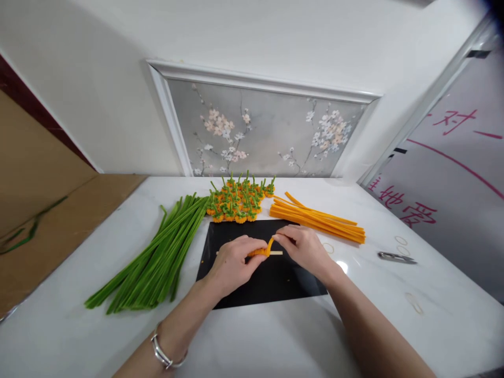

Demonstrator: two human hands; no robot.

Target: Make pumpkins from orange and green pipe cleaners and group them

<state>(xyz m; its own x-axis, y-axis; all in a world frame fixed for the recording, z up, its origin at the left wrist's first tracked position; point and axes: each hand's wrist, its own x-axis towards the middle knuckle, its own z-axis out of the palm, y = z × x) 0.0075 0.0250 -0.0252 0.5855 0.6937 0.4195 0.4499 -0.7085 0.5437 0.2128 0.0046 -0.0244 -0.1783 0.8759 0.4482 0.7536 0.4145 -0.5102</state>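
Note:
Over a black mat (pixel 268 289), my left hand (pixel 238 262) is closed around a thin wooden stick (pixel 276 253) with an orange pipe cleaner (pixel 260 252) coiled around it. The free end of that pipe cleaner rises from the coil and is pinched between the fingertips of my right hand (pixel 301 247). Behind the mat stand several small orange pieces with green stems (pixel 236 199). Long green pipe cleaners (pixel 157 262) lie in a pile to the left, and a bundle of orange pipe cleaners (pixel 318 218) lies to the right.
Small scissors or snips (pixel 396 258) lie on the white table (pixel 374 315) at the right, near several thin rubber bands (pixel 401 240). Cardboard (pixel 43 220) borders the left side. A wall with a framed floral panel (pixel 271 126) rises behind, and a whiteboard (pixel 452 173) stands right.

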